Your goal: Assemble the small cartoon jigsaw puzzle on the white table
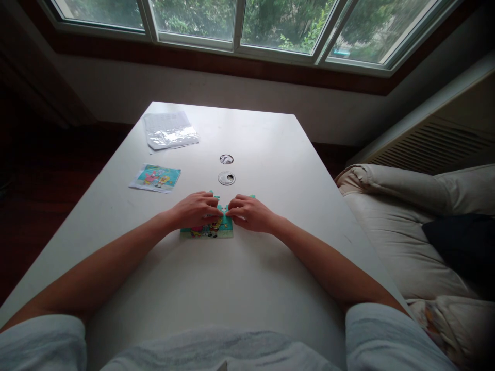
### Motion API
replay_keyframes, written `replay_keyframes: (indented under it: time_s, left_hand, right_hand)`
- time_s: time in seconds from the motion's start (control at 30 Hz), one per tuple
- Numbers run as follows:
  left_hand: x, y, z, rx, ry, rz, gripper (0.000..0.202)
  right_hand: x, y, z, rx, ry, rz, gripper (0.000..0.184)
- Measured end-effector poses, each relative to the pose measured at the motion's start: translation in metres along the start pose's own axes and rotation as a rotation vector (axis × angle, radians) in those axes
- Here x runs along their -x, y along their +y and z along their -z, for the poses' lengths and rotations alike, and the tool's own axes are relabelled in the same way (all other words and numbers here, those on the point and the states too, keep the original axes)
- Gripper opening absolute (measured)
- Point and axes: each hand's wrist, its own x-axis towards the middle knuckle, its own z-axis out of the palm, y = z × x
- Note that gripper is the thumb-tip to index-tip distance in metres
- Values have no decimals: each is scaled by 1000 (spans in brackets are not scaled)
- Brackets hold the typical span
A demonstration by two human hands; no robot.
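A partly assembled jigsaw puzzle (212, 231) with a colourful cartoon scene lies flat on the white table. My left hand (198, 209) rests over its upper left part, fingers bent and pressed together on the pieces. From the right, my right hand (250, 213) meets it, its thumb and fingertips pinched at a small teal puzzle piece (225, 208) along the puzzle's upper right edge. My palms and fingers hide much of the puzzle. Behind the hands, a few green-teal pieces (212, 192) peek out.
A printed cartoon picture (159, 178) lies left of the puzzle. Farther back is a clear plastic sleeve with papers (170, 131). Two round inserts (226, 178) are set in the white table (270, 154). A pale sofa (386, 226) stands at the right, below a window.
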Motion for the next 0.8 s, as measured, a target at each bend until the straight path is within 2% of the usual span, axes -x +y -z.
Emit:
replay_keyframes:
  time_s: [0.3,0.37,0.5,0.7,0.8]
  left_hand:
    - [1,12,15,-35,-82,8,19]
    - [3,12,17,-62,-119,17,21]
    - [6,7,15,-64,-140,51,25]
    - [7,-1,-1,-50,9,30,26]
    - [8,-7,-6,-93,119,127,27]
  right_hand:
    - [1,6,1,-109,12,-35,21]
    - [1,11,2,-109,62,-70,21]
    - [3,26,4,-69,270,-225,21]
    - [10,47,2,-12,380,-344,20]
    - [13,54,2,-21,429,-379,19]
